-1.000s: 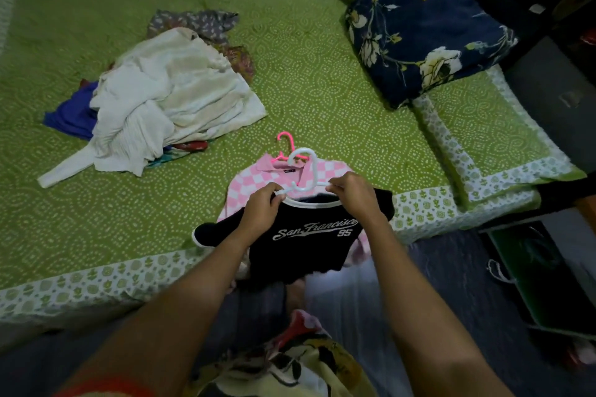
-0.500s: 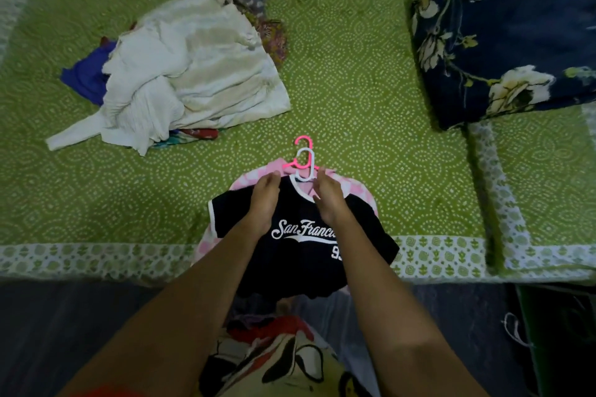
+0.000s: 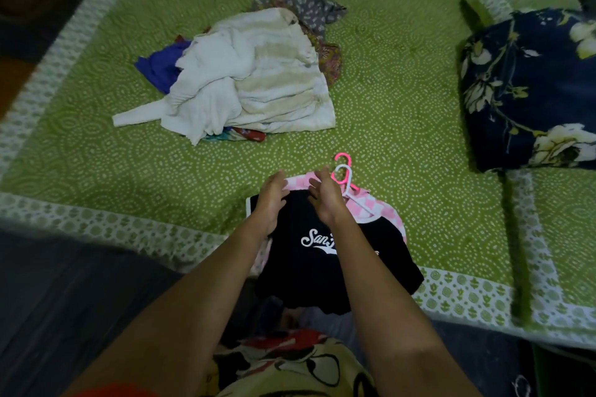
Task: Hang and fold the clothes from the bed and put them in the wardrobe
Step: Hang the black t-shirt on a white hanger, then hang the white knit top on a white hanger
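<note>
A black T-shirt [image 3: 325, 271] with white lettering lies at the near edge of the bed [image 3: 403, 100] on a white hanger [image 3: 345, 172]. Under it is a pink checked garment [image 3: 385, 207] on a pink hanger [image 3: 341, 158]. My left hand [image 3: 272, 200] and my right hand [image 3: 325, 200] are side by side over the shirt's collar, fingers loosely spread, holding nothing. Whether they touch the shirt I cannot tell. A pile of clothes [image 3: 254, 80] with a white towel-like piece on top lies further back on the bed.
A dark blue floral bundle [image 3: 529, 87] sits at the right on the green bedspread. A green pillow [image 3: 564, 235] lies below it. Dark floor runs along the bed's near and left sides. Green bedspread shows between the pile and the hangers.
Both hands have let go of the shirt's collar and hanger and opened. The view has shifted, so the pile now sits more central.
</note>
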`<control>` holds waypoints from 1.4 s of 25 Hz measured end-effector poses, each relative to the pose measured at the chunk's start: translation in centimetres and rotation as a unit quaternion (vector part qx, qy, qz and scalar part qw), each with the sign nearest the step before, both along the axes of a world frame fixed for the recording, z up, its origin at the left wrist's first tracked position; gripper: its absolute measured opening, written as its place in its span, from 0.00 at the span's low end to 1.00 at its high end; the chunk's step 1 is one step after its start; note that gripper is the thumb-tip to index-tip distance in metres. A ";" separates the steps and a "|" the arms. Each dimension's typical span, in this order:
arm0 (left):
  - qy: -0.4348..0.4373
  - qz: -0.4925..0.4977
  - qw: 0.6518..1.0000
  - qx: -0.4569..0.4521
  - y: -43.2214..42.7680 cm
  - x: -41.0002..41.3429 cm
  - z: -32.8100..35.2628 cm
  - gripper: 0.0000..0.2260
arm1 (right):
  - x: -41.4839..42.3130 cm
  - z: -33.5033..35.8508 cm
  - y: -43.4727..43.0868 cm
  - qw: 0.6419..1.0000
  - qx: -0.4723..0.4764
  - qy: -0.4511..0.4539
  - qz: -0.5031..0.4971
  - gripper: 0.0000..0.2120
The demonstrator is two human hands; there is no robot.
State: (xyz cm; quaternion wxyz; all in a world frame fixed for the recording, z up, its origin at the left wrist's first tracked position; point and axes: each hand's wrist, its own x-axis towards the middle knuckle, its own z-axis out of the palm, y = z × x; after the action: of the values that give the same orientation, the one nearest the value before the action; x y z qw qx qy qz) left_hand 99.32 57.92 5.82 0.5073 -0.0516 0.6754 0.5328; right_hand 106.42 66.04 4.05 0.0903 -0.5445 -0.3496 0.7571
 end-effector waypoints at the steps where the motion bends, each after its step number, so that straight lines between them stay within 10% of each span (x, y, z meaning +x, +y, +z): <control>1: 0.002 0.016 1.000 0.009 -1.2 -1.3 0.4 0.21 | -1.5 0.4 -1.0 1.000 0.007 0.002 0.011 0.28; 35: 0.152 0.486 0.859 0.060 -50.0 -63.8 10.0 0.21 | -72.3 9.9 -48.2 0.901 -0.005 0.165 0.402 0.26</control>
State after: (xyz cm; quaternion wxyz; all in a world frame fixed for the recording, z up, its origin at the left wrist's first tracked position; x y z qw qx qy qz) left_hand 35.55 7.94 15.85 0.0773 -0.2615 0.5999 0.7522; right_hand 34.12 17.80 13.97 -0.1682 -0.2251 -0.5147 0.8100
